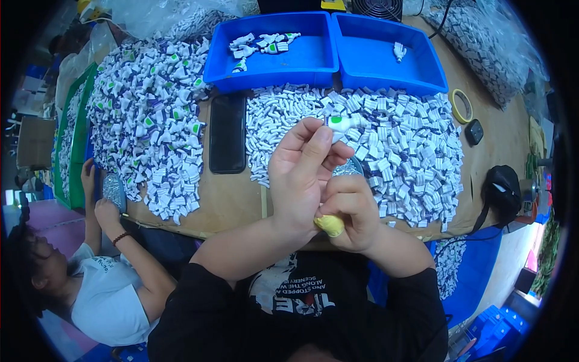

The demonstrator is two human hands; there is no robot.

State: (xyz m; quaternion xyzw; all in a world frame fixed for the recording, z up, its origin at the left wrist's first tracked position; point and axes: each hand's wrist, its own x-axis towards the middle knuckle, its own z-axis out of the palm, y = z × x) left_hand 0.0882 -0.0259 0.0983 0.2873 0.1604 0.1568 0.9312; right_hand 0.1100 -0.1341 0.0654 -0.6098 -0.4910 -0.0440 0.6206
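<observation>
My left hand is raised over the table, thumb and fingertips pinching a small white plastic figure part with a green patch and a purple edge. Just below and to the right, my right hand is closed around a yellow rounded thing; its kind is unclear and most of it is hidden by the fingers. Behind my hands, a silvery, foil-like surface partly shows. Small white curved pieces lie in a heap beyond my left hand. White blocky pieces with purple sides spread to the right.
Two blue trays at the back hold a few white parts. A black phone lies beside a large heap of white-and-green parts. Rightward are a tape roll and black pouch. A co-worker sits left.
</observation>
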